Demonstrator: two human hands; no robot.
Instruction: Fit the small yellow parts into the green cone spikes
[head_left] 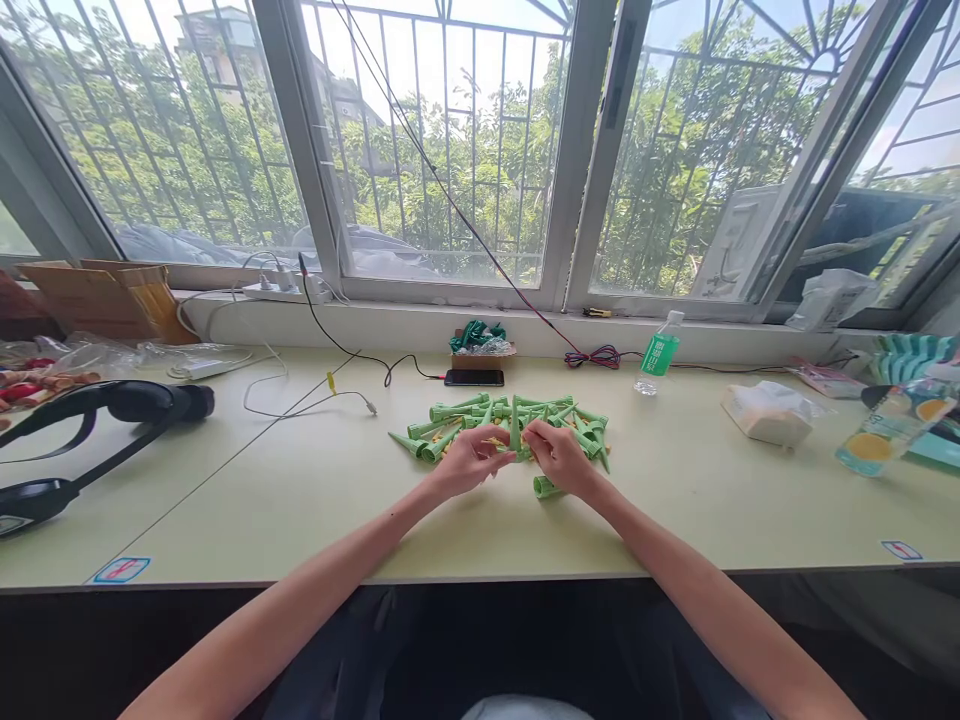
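My left hand (471, 462) grips a pale green plastic cone (515, 428), which stands point up between its thumb and fingers. Close against it on the right, my right hand (561, 458) is closed in a pinch; what its fingertips hold is too small or hidden to make out. Behind both hands spreads a heap of similar green cones (459, 408), lying in many directions. Small yellowish pieces show among them. One more hollow cone (545, 487) lies nearer the front edge, partly covered by my right hand.
Behind the heap lie a black phone (474, 378) and a small box (484, 352) with green and silvery material. A water bottle (658, 352) and a tissue pack (771, 412) stand to the right. A black headset (127, 400) and white cable (330, 397) are on the left.
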